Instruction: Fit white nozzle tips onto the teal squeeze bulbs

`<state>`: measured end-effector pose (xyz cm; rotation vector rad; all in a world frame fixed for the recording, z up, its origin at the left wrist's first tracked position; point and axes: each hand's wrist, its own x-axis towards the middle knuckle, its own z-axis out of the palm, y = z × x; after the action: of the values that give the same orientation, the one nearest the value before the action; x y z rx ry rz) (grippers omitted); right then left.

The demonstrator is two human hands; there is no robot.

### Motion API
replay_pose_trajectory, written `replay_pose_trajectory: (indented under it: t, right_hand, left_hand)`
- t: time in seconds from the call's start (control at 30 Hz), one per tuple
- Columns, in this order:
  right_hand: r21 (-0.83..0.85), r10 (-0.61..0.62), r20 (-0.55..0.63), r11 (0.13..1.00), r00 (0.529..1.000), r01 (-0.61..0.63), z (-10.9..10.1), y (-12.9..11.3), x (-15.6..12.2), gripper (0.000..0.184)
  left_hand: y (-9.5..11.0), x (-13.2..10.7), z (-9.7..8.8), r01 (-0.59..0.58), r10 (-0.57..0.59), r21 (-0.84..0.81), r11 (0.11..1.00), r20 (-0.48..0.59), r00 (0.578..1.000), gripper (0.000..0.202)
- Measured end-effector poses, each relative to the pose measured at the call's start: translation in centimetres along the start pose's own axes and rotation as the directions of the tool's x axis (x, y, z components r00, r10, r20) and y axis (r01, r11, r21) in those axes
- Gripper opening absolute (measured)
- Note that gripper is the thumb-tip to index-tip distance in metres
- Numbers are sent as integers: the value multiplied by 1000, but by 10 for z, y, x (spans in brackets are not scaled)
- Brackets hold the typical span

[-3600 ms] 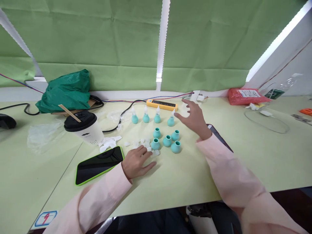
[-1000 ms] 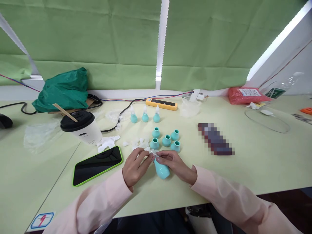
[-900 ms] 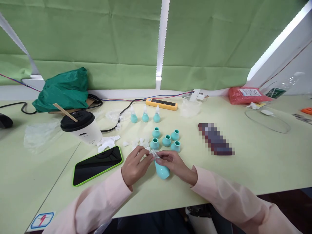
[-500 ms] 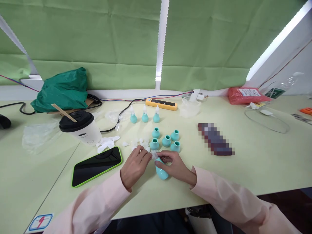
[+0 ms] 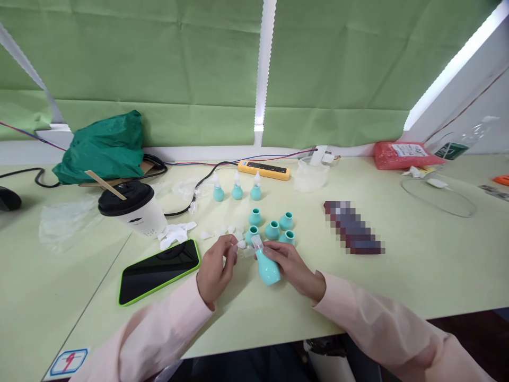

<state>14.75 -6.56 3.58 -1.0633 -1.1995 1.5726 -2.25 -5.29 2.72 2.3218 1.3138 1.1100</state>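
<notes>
My right hand (image 5: 292,266) grips a teal rubber bulb (image 5: 267,269) with a clear tip on its neck, held just above the table near the front edge. My left hand (image 5: 214,268) is curled beside it, pinching a small clear tip (image 5: 241,251). Several open teal bulbs (image 5: 272,229) stand just behind my hands. Loose clear tips (image 5: 222,232) lie to their left. Three bulbs with tips fitted (image 5: 237,190) stand in a row farther back.
A phone in a green case (image 5: 159,270) lies left of my hands. A lidded paper cup (image 5: 133,209) with a stir stick stands behind it. A yellow power strip (image 5: 264,170), cables, a green bag (image 5: 102,148), a clear bowl (image 5: 310,175) and a red pack (image 5: 407,155) line the back.
The right hand took a bulb from the back row and brought it to the front. Over the last second the bulb tilted more upright and the left hand drew slightly away with a tip.
</notes>
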Motion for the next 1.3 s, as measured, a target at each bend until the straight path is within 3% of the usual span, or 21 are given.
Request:
replay_pose_trajectory:
  t: [0.13,0.23,0.37,0.5,0.6,0.7,0.83,1.0,1.07,1.13,1.17,1.2,1.3]
  right_hand:
    - [-100,-152,117,981,981,164,-1,-7,-6,23]
    - [-164,-165,180,967,970,195,0,-9,-9,27]
    - [-358,-123,175,916,977,180,-1,-4,-10,28]
    - [-559,-254,165,772,953,303,5,0,-14,28]
    - [-636,-303,185,688,935,349,12,5,-19,23]
    - [-666,-286,216,656,934,355,14,10,-20,8]
    - [-652,-259,305,645,916,399,11,11,-17,5]
    - [-619,-288,446,585,847,524,10,3,-15,6]
    - [-573,-331,520,549,788,609,10,-1,-16,5]
    - [-525,-394,557,515,731,677,8,-9,-18,6]
    - [-517,-424,540,514,727,684,6,-15,-18,7]
    - [-519,-457,495,526,739,673,2,-23,-17,8]
    - [-556,-532,257,602,807,574,-21,-55,-7,16]
  left_hand:
    - [-21,10,4,-105,104,235,966,14,994,12]
    - [-33,14,7,-163,147,292,942,77,986,19]
    - [-23,13,-1,-165,162,213,963,32,986,25]
    - [-5,9,-9,-210,200,118,971,91,976,26]
    - [-1,5,-4,-333,318,44,942,198,927,27]
    - [0,1,5,-408,411,-59,911,221,884,25]
    - [8,-6,10,-273,328,-275,922,180,927,30]
    - [16,-7,6,58,115,-485,873,321,940,35]
    - [17,-4,3,248,-12,-583,774,378,926,37]
    - [16,0,-3,367,-128,-670,645,379,917,38]
    - [15,3,-6,370,-165,-685,627,348,923,39]
    - [14,5,-10,334,-174,-665,668,297,939,38]
    - [10,10,-17,81,-32,-344,936,148,989,31]
